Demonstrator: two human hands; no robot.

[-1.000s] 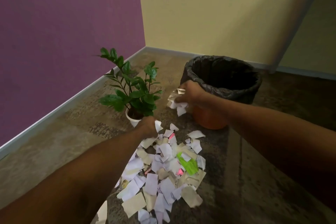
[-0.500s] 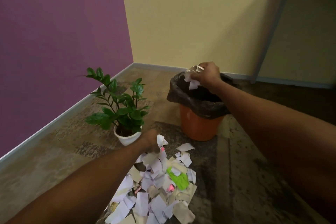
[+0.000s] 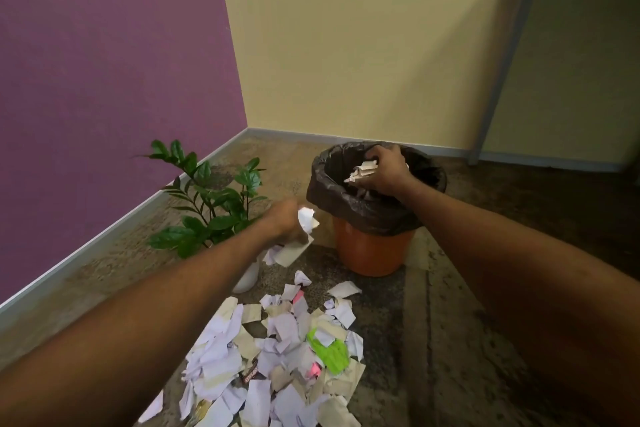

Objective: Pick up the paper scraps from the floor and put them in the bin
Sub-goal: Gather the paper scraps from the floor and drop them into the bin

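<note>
An orange bin (image 3: pixel 372 251) lined with a black bag (image 3: pixel 332 198) stands on the carpet. My right hand (image 3: pixel 389 168) is over the bin's mouth, closed on a wad of white paper scraps (image 3: pixel 362 172). My left hand (image 3: pixel 282 220) is raised off the floor, left of the bin, gripping a bunch of white scraps (image 3: pixel 299 239) that hang below it. A heap of paper scraps (image 3: pixel 277 354), mostly white with one bright green piece (image 3: pixel 329 354) and small pink bits, lies on the floor in front of the bin.
A potted green plant (image 3: pixel 211 194) in a white pot (image 3: pixel 247 279) stands left of the bin, partly behind my left forearm. A purple wall runs along the left, a yellow wall behind the bin, and a grey post (image 3: pixel 498 73) stands at back right.
My right hand carried its scraps from the bin's side up over the opening. My left hand closed on scraps from the pile and lifted them towards the bin.
</note>
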